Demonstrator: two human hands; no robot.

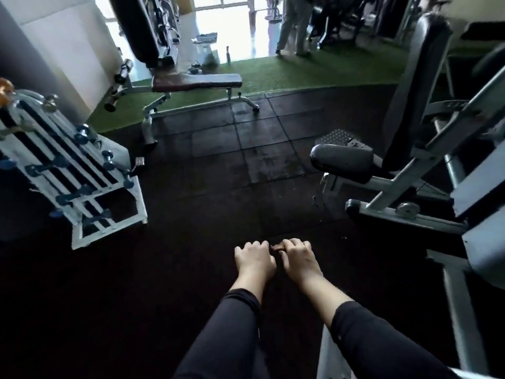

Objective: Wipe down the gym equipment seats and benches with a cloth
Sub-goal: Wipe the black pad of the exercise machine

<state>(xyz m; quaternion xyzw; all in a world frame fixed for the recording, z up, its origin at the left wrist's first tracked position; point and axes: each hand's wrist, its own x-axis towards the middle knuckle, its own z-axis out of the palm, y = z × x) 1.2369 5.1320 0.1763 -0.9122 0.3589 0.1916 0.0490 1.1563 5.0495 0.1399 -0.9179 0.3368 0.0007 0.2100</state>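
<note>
My left hand (254,259) and my right hand (297,258) are held close together in front of me, low over the dark rubber floor, both with fingers curled. A small dark brownish bit of cloth (275,247) shows between them, pinched by both; the rest of it is hidden or lost against the floor. To the right stands a machine with a black padded seat (341,162) and a tall black backrest (415,91). Further ahead on the left is a flat bench (196,82) with a dark reddish pad.
A white dumbbell rack (68,170) with blue dumbbells stands at the left. The machine's grey frame (410,212) juts out low at the right. Green turf (300,72) lies beyond the floor tiles, with a bottle (228,54) on it and a person (293,26) standing at the back.
</note>
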